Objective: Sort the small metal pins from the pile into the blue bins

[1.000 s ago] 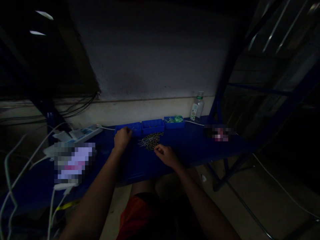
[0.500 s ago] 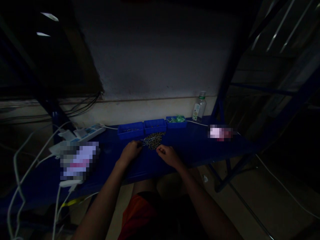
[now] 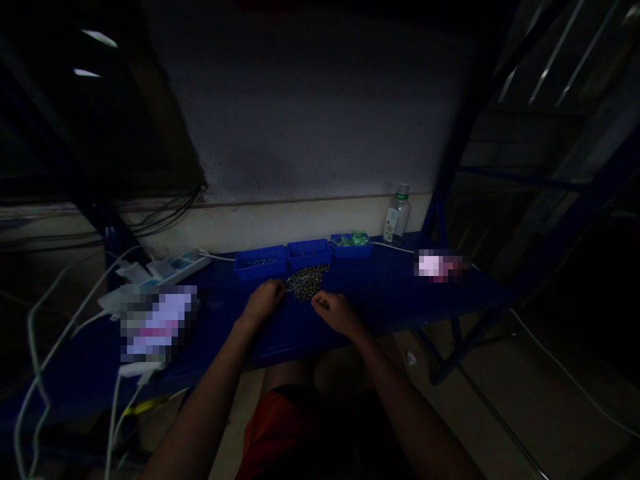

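A pile of small metal pieces that look like screws (image 3: 307, 283), some with long pale shanks, lies on the blue tabletop (image 3: 380, 293). At the left edge of the pile is my left hand (image 3: 264, 301), its fingers curled together at the shanks; what it holds is too dark to see. My right hand (image 3: 334, 311) rests by the lower right side of the pile. Its thumb and fingers are pinched together, and anything between them is too small to name. Behind the pile stand a left blue bin (image 3: 261, 263) with thin metal pieces and a middle blue bin (image 3: 309, 253) with a few small pieces.
A right blue bin (image 3: 351, 247) holds green plastic film. Beyond it stands a clear bottle (image 3: 397, 217) against the wall. A power strip (image 3: 177, 267) with white cables lies at the left. Blurred-out items lie near both ends of the table.
My left hand has shifted very slightly right, towards the pile, and fewer pale shanks show beside its fingertips. My right hand stays nearly in place.
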A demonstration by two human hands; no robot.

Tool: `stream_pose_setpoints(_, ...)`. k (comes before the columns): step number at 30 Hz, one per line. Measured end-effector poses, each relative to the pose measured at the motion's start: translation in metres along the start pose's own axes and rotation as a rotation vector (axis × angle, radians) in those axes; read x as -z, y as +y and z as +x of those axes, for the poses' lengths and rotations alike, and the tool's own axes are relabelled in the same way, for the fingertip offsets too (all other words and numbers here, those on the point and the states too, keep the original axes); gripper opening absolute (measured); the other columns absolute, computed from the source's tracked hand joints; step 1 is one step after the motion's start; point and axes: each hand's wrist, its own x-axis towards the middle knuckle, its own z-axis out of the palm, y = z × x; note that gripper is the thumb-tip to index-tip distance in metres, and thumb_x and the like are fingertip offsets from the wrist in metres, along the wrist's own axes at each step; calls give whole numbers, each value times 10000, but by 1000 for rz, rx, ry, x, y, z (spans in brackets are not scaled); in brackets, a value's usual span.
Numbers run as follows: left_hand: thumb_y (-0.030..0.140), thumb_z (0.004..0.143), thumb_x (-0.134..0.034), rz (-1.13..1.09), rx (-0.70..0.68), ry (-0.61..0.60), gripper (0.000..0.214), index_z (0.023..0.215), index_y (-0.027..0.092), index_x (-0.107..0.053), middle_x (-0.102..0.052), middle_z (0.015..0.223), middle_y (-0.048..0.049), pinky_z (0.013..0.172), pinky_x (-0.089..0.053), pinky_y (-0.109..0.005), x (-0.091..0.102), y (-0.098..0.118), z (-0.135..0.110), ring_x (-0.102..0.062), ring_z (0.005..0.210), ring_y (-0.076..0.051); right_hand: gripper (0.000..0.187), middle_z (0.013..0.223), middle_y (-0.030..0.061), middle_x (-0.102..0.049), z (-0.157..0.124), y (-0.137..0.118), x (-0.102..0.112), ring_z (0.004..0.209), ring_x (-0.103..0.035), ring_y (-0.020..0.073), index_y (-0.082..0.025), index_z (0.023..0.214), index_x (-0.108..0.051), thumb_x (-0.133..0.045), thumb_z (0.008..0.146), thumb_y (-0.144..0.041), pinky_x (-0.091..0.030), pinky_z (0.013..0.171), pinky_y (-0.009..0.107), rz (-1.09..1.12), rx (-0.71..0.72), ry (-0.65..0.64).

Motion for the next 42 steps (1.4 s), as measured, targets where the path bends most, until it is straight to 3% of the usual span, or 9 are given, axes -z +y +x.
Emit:
stream_pose_setpoints(8,259,797,-443,-81,-3,-36,202,792,173,-626,-663,815,-91,698,-407,-245,-4,-7,7,-612,776,-200,123,664,-19,-600,0,-1,2,588,-545,94,-193,816,-593,-472,812,-216,-364,555,176,-15,8,-9)
stream_pose_setpoints(14,254,801,-424,-141,59,48,203,821,156,-601,-653,872,-101,716,-408,-247,3,-12,3,-596,802,-194,127,646,-28,-593,-1,-1,2,562,-531,90,-197,816,-587,-463,816,-223,-352,533,175,-6,-5,-15)
stream_pose_setpoints(17,311,822,-395,-297,151,142,238,857,151,-568,-643,846,-72,678,-416,-242,7,-1,-13,-587,759,-180,133,649,-26,-596,0,-1,1,567,-534,93,-199,821,-589,-459,821,-228,-356,540,179,-15,-11,-14)
stream_pose_setpoints(19,339,835,-375,-404,138,172,256,861,155,-551,-632,834,-57,668,-416,-238,5,15,-27,-578,744,-170,134,660,-22,-599,0,0,1,586,-543,98,-200,837,-588,-461,827,-241,-365,555,184,-12,-6,-3)
stream_pose_setpoints(22,328,848,-355,-489,0,80,244,836,168,-539,-616,789,-36,654,-409,-231,-2,43,-48,-567,712,-157,146,711,-11,-617,0,-1,1,638,-564,107,-200,908,-578,-479,828,-271,-392,602,194,13,11,12)
stream_pose_setpoints(25,316,854,-355,-494,-73,28,228,823,181,-537,-602,750,-21,637,-398,-231,-7,57,-58,-559,681,-153,190,775,0,-635,-1,-2,1,665,-580,108,-198,978,-561,-494,826,-291,-415,631,202,66,36,-35)
stream_pose_setpoints(33,288,830,-393,-495,-45,-13,196,825,180,-556,-618,791,-42,670,-410,-246,-4,57,-58,-575,757,-178,131,805,10,-645,-2,1,-1,722,-599,115,-184,880,-597,-501,815,-247,-441,674,217,123,63,-63)
stream_pose_setpoints(42,371,820,-445,-600,-23,101,244,901,174,-564,-633,793,-18,656,-420,-221,-2,59,-61,-584,725,-152,118,793,18,-645,1,3,-1,741,-605,119,-181,870,-588,-523,802,-252,-450,684,220,126,29,-15)
